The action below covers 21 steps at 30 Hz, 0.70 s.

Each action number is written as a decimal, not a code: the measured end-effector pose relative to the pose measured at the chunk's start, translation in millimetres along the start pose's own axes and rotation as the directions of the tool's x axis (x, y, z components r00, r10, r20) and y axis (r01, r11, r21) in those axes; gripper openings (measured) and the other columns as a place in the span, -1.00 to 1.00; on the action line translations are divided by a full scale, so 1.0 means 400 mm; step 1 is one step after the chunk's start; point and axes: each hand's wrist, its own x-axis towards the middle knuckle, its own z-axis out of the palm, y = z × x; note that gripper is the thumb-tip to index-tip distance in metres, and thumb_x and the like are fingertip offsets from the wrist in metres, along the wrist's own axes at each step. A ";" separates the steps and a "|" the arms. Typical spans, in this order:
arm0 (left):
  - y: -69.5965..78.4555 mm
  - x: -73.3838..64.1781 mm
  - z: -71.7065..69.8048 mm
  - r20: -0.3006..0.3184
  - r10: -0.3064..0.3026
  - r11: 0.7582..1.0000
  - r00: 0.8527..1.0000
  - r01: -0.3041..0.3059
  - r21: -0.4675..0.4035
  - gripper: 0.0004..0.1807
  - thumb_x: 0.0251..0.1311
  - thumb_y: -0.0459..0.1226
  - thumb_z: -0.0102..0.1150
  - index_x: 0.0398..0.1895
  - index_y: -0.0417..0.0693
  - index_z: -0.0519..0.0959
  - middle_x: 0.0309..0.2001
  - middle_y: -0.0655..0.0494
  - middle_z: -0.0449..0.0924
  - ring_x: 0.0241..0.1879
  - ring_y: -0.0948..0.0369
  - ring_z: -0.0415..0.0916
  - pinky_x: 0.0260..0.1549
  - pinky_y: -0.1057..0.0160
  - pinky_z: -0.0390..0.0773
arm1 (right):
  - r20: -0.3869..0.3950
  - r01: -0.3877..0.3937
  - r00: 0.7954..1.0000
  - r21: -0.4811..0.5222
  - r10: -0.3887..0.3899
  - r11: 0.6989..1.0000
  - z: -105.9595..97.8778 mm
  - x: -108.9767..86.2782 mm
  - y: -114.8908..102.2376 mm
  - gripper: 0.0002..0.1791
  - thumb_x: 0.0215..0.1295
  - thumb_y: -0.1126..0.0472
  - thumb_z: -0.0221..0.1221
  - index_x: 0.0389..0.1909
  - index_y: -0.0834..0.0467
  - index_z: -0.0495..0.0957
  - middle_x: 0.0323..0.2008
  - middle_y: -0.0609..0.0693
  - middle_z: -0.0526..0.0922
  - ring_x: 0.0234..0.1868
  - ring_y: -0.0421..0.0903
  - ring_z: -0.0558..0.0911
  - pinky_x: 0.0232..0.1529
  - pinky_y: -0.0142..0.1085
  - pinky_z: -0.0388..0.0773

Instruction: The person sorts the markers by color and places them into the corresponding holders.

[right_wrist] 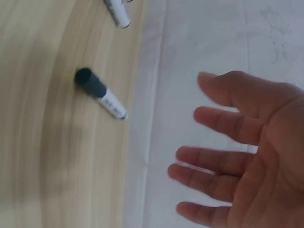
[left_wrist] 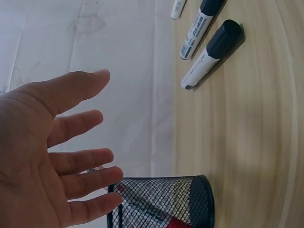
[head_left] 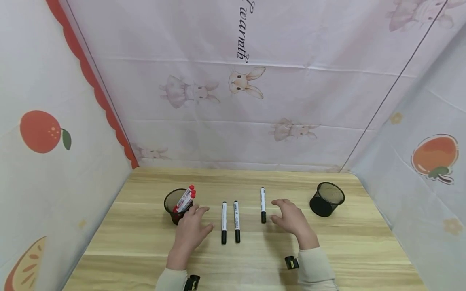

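Three white markers with black caps lie on the table: a left marker (head_left: 223,222), a middle marker (head_left: 237,221) and a right marker (head_left: 263,205). My left hand (head_left: 191,230), fingers spread and holding nothing, is beside a black mesh pen cup (left_wrist: 156,197) that leans over at the left. Several red-capped markers (head_left: 186,199) stand slanted in that cup. Just right of the right marker hovers my right hand (head_left: 291,218), its fingers apart and nothing in them. The right wrist view shows that same black-capped marker (right_wrist: 102,94) off the fingertips.
A second black mesh pen cup (head_left: 326,199) is at the right of the wooden table (head_left: 255,262), beyond my right hand. Printed cloth (head_left: 218,141) hangs along the back and both sides. Dark wrist straps (head_left: 192,282) sit at my sleeves.
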 end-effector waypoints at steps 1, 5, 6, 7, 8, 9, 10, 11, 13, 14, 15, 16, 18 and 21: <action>0.001 0.001 0.002 0.011 -0.012 1.000 1.000 0.013 -0.004 -0.47 -0.13 -0.16 0.45 -0.02 -0.13 0.57 0.05 -0.26 0.43 -0.06 -0.18 0.44 -0.21 -0.16 0.46 | -0.011 0.003 1.000 -0.002 -0.003 1.000 0.000 -0.001 0.006 -0.50 0.13 0.18 0.30 0.09 0.24 0.48 0.07 0.27 0.46 0.00 0.23 0.49 -0.07 0.10 0.43; 0.002 0.004 0.014 0.022 -0.034 0.999 0.999 0.035 -0.022 -0.47 -0.12 -0.18 0.44 -0.01 -0.15 0.57 0.06 -0.25 0.43 -0.04 -0.18 0.43 -0.18 -0.14 0.46 | -0.071 0.015 0.997 -0.013 -0.016 1.000 0.003 -0.012 0.032 -0.49 0.10 0.19 0.32 0.09 0.26 0.48 0.05 0.27 0.48 -0.02 0.22 0.50 -0.06 0.09 0.43; 0.002 0.005 0.018 0.018 -0.036 0.999 0.999 0.037 -0.028 -0.47 -0.12 -0.19 0.44 -0.01 -0.15 0.57 0.05 -0.25 0.43 -0.04 -0.18 0.43 -0.18 -0.14 0.46 | -0.086 0.017 0.996 -0.014 -0.018 1.000 0.005 -0.015 0.038 -0.49 0.10 0.19 0.32 0.08 0.26 0.48 0.04 0.27 0.48 -0.02 0.23 0.50 -0.06 0.09 0.43; 0.004 0.006 0.023 0.016 -0.038 0.999 0.999 0.038 -0.034 -0.47 -0.12 -0.19 0.44 -0.02 -0.15 0.57 0.05 -0.25 0.43 -0.04 -0.18 0.43 -0.18 -0.14 0.46 | -0.100 0.018 0.995 -0.012 -0.019 1.000 0.006 -0.020 0.044 -0.49 0.10 0.20 0.32 0.08 0.26 0.48 0.04 0.27 0.48 -0.01 0.23 0.50 -0.06 0.08 0.43; 0.005 0.007 0.028 0.012 -0.038 0.999 0.999 0.038 -0.037 -0.47 -0.13 -0.19 0.44 -0.02 -0.14 0.57 0.05 -0.25 0.43 -0.04 -0.17 0.43 -0.18 -0.13 0.46 | -0.114 0.022 0.993 -0.013 -0.023 1.000 0.008 -0.024 0.051 -0.49 0.10 0.20 0.32 0.07 0.27 0.48 0.03 0.27 0.49 -0.01 0.23 0.50 -0.06 0.08 0.43; 0.007 0.008 0.032 0.007 -0.036 0.998 0.999 0.036 -0.042 -0.48 -0.13 -0.20 0.45 -0.02 -0.14 0.57 0.05 -0.24 0.43 -0.04 -0.17 0.43 -0.18 -0.13 0.47 | -0.127 0.022 0.992 -0.011 -0.023 1.000 0.011 -0.028 0.058 -0.50 0.10 0.21 0.32 0.07 0.27 0.48 0.03 0.27 0.49 -0.01 0.23 0.49 -0.05 0.08 0.43; 0.008 0.008 0.038 0.001 -0.029 0.999 1.000 0.029 -0.045 -0.48 -0.14 -0.20 0.45 -0.03 -0.14 0.57 0.04 -0.25 0.43 -0.05 -0.17 0.43 -0.19 -0.13 0.47 | -0.139 0.025 0.990 -0.006 -0.026 1.000 0.012 -0.032 0.064 -0.50 0.09 0.22 0.32 0.07 0.29 0.48 0.03 0.28 0.49 0.00 0.23 0.49 -0.05 0.08 0.43; 0.010 0.008 0.043 -0.006 -0.024 0.999 1.000 0.023 -0.046 -0.48 -0.14 -0.20 0.45 -0.03 -0.14 0.57 0.04 -0.24 0.44 -0.05 -0.17 0.44 -0.19 -0.13 0.47 | -0.150 0.027 0.988 -0.003 -0.027 1.000 0.014 -0.036 0.069 -0.50 0.09 0.23 0.32 0.07 0.29 0.48 0.03 0.27 0.49 0.00 0.23 0.49 -0.05 0.08 0.42; 0.013 0.010 0.054 -0.017 -0.011 0.999 1.000 0.011 -0.041 -0.48 -0.15 -0.19 0.45 -0.04 -0.13 0.58 0.03 -0.25 0.45 -0.06 -0.16 0.45 -0.20 -0.13 0.48 | -0.173 0.029 0.984 0.000 -0.029 1.000 0.017 -0.043 0.082 -0.50 0.08 0.25 0.33 0.06 0.31 0.48 0.02 0.27 0.50 0.01 0.24 0.48 -0.04 0.08 0.42; 0.015 0.010 0.060 -0.023 -0.002 0.999 1.000 0.001 -0.040 -0.49 -0.15 -0.19 0.45 -0.05 -0.13 0.58 0.02 -0.25 0.45 -0.07 -0.16 0.46 -0.21 -0.13 0.48 | -0.185 0.029 0.982 -0.002 -0.029 1.000 0.017 -0.045 0.087 -0.50 0.07 0.26 0.33 0.05 0.32 0.48 0.01 0.28 0.50 0.01 0.24 0.48 -0.04 0.07 0.42; 0.016 0.011 0.066 -0.027 0.008 0.999 1.000 -0.009 -0.040 -0.49 -0.14 -0.18 0.45 -0.05 -0.14 0.58 0.02 -0.26 0.46 -0.07 -0.16 0.46 -0.22 -0.14 0.49 | -0.196 0.024 0.980 -0.005 -0.025 1.000 0.017 -0.047 0.093 -0.50 0.06 0.26 0.33 0.05 0.32 0.48 0.01 0.28 0.50 0.01 0.24 0.48 -0.03 0.07 0.42; 0.017 0.012 0.072 -0.029 0.016 0.999 0.999 -0.017 -0.039 -0.49 -0.14 -0.18 0.46 -0.05 -0.14 0.58 0.01 -0.26 0.46 -0.08 -0.16 0.46 -0.21 -0.13 0.49 | -0.204 0.019 0.979 -0.008 -0.020 1.000 0.016 -0.049 0.098 -0.49 0.06 0.26 0.33 0.05 0.32 0.48 0.01 0.28 0.50 0.01 0.24 0.48 -0.04 0.07 0.42; 0.022 0.014 0.085 -0.026 0.021 0.999 0.999 -0.022 -0.040 -0.48 -0.14 -0.17 0.46 -0.05 -0.14 0.58 0.01 -0.26 0.46 -0.07 -0.16 0.47 -0.20 -0.13 0.49 | -0.215 -0.005 0.977 -0.007 0.004 1.000 0.014 -0.051 0.108 -0.49 0.06 0.26 0.33 0.05 0.32 0.48 0.01 0.29 0.50 0.02 0.25 0.47 -0.05 0.08 0.41; 0.028 0.016 0.103 -0.011 0.017 0.998 1.000 -0.017 -0.056 -0.47 -0.14 -0.17 0.46 -0.04 -0.15 0.57 0.01 -0.26 0.46 -0.06 -0.15 0.46 -0.18 -0.11 0.49 | -0.218 -0.057 0.974 0.006 0.057 0.998 0.010 -0.053 0.121 -0.48 0.07 0.23 0.32 0.07 0.31 0.47 0.02 0.32 0.48 0.01 0.29 0.45 -0.08 0.12 0.41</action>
